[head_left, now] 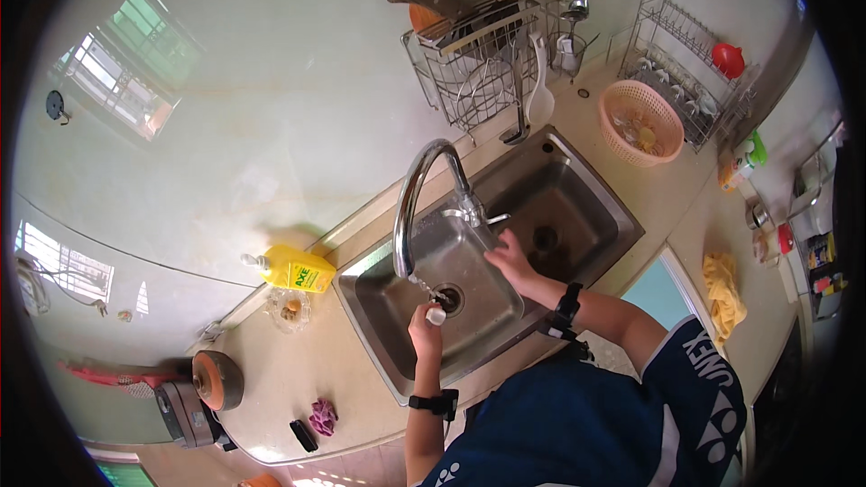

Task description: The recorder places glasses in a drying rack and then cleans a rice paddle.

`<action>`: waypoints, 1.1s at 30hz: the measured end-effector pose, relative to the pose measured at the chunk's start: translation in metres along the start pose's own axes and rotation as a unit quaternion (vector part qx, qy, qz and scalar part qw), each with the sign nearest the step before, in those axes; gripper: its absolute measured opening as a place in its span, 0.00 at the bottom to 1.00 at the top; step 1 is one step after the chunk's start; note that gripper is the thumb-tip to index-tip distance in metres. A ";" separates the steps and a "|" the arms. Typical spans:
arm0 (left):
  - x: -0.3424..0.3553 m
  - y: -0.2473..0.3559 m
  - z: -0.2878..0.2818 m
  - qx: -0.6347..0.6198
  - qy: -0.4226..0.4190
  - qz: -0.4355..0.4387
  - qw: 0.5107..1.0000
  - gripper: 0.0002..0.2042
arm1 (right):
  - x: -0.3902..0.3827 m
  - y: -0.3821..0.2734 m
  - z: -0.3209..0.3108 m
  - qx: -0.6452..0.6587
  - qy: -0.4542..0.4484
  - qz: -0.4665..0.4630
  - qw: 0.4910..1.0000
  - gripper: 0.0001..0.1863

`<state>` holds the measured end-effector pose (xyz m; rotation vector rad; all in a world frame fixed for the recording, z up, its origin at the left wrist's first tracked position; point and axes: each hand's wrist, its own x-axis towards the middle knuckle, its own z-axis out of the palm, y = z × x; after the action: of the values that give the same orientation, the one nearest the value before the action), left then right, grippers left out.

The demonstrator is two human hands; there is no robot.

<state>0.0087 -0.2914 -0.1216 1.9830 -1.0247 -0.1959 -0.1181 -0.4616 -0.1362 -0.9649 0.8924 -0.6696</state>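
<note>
My left hand (423,335) is closed round a small white round object (436,317), perhaps a little cup, over the left basin of the steel sink (372,343). Water falls from the curved chrome faucet (404,243) close beside it, above the drain (448,299). My right hand (512,263) hovers near the divider between the basins, below the faucet lever (497,218). Its fingers are apart and I see nothing in them.
A yellow soap bottle (298,269) and a glass dish (289,310) stand left of the sink. Behind it, a wire rack (469,81) holds knives and utensils. A pink basket (640,124), a dish rack (672,63) and a yellow cloth (723,296) are on the right.
</note>
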 end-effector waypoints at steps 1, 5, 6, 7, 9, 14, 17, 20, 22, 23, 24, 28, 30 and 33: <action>-0.002 0.003 -0.002 -0.032 -0.020 0.015 0.999 0.07 | 0.020 0.002 -0.006 0.001 0.001 -0.007 1.000 0.40; -0.011 0.005 0.001 -0.091 -0.065 -0.039 0.993 0.07 | 0.063 -0.018 0.003 -0.156 0.083 -0.091 0.980 0.41; -0.013 0.007 -0.001 -0.075 -0.074 -0.041 0.994 0.08 | 0.068 -0.020 0.010 -0.181 0.103 -0.085 0.974 0.41; -0.013 0.010 0.000 -0.074 -0.075 -0.038 0.994 0.08 | 0.073 -0.022 0.011 -0.206 0.124 -0.078 0.967 0.41; -0.014 0.017 0.002 -0.077 -0.117 -0.010 0.990 0.07 | 0.080 -0.029 0.003 -0.186 0.100 -0.107 0.972 0.41; -0.011 0.042 0.005 -0.232 -0.143 -0.125 0.954 0.04 | 0.054 -0.039 -0.012 -0.404 0.060 -0.182 0.894 0.37; 0.000 0.042 0.010 -0.293 -0.197 -0.158 0.922 0.05 | -0.004 -0.057 -0.011 -0.326 -0.126 -0.378 0.857 0.31; 0.008 0.056 0.015 -0.233 -0.334 -0.095 0.908 0.06 | -0.051 -0.071 -0.004 -0.332 -0.414 -0.332 0.780 0.25; 0.015 0.067 0.026 -0.293 -0.384 -0.032 0.875 0.10 | -0.052 -0.083 -0.001 -0.223 -0.486 -0.012 0.845 0.20; 0.011 0.068 0.030 -0.293 -0.380 -0.033 0.877 0.10 | -0.052 -0.076 -0.002 -0.223 -0.491 -0.011 0.842 0.20; 0.010 0.067 0.036 -0.302 -0.355 -0.042 0.884 0.12 | -0.051 -0.065 -0.004 -0.154 -0.441 -0.015 0.884 0.18; -0.001 0.067 0.026 -0.258 -0.235 -0.023 0.937 0.14 | -0.041 -0.072 -0.013 0.011 -0.353 -0.074 0.932 0.15; -0.010 0.058 0.010 -0.244 -0.198 -0.083 0.946 0.13 | -0.032 -0.085 -0.024 0.109 -0.363 -0.003 0.925 0.14; -0.034 0.035 -0.017 -0.279 -0.162 -0.163 0.932 0.11 | -0.018 -0.098 -0.034 0.225 -0.376 0.053 0.897 0.14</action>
<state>-0.0255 -0.2659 -0.0922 1.6012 -0.7171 -0.9195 -0.1658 -0.5027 -0.0515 -0.6585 0.0844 -0.3294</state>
